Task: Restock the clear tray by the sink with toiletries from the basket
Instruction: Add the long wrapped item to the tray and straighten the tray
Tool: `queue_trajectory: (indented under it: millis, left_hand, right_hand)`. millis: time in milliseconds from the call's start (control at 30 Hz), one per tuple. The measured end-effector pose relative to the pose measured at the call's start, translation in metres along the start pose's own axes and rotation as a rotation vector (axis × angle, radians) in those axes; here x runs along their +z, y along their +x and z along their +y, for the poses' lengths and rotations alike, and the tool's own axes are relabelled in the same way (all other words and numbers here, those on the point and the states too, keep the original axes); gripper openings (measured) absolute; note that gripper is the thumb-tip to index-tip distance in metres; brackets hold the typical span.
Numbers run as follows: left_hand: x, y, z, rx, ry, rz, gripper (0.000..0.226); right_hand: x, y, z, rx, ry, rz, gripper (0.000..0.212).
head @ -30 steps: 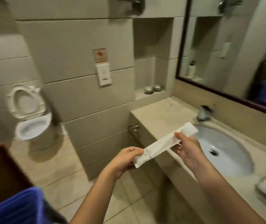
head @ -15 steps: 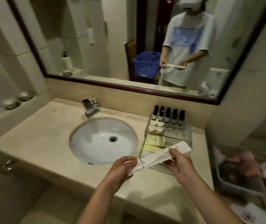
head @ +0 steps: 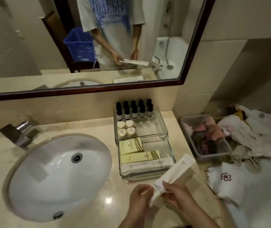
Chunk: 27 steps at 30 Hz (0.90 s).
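A long white toiletry packet is held in both hands just in front of the clear tray. My left hand pinches its near end and my right hand grips it a little farther along. The packet slants up to the right, over the tray's front right corner. In the tray stand several dark little bottles, heart-shaped soaps, two yellow-green boxes and white packets. The blue basket shows only in the mirror.
A white oval sink with a chrome tap fills the left of the beige counter. Right of the tray, a grey tub holds crumpled cloths. White towels lie beyond it. The dark-framed mirror hangs behind the counter.
The view swung from the toilet wall over the sink to the tray. The packet, held in both hands throughout, came closer to the tray's front right corner.
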<state>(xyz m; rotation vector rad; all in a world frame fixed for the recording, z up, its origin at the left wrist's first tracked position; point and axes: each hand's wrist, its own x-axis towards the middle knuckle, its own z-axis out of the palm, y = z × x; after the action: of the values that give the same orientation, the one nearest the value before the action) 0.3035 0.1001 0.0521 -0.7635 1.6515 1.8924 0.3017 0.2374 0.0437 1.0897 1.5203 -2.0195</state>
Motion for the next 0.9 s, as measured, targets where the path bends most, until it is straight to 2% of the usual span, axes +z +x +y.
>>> queue_trajectory:
  millis: [133,267,400,500,567,667,767,900]
  left_hand:
    - [-0.004,0.012,0.003,-0.039,-0.065,-0.049,0.002]
    - [-0.017,0.027,0.013,-0.110,-0.015,-0.127,0.008]
    - [-0.029,0.045,0.040,-0.004,-0.016,-0.094,0.012]
    - [-0.043,0.072,0.066,0.091,-0.047,-0.055,0.028]
    - [-0.050,0.093,0.078,0.128,0.024,-0.062,0.030]
    - [-0.059,0.111,0.088,0.161,0.175,-0.069,0.020]
    - [-0.068,0.120,0.089,0.153,0.379,-0.060,0.003]
    - [-0.076,0.128,0.075,0.114,0.635,0.037,0.010]
  right_hand:
    - [0.027,0.013,-0.003,-0.056,-0.059,0.100,0.011]
    - [0.037,0.021,-0.011,-0.097,-0.160,0.126,0.014]
    - [0.031,0.025,-0.038,-0.235,-0.628,0.036,0.016]
    - [0.020,0.034,-0.064,-0.265,-1.016,-0.049,0.013]
    - [0.016,0.045,-0.082,-0.257,-1.278,-0.099,0.013]
    - [0.022,0.067,-0.107,-0.238,-1.505,-0.167,0.031]
    - [0.035,0.092,-0.127,-0.244,-1.570,-0.256,0.035]
    - [0.046,0.121,-0.128,-0.266,-1.565,-0.271,0.029]
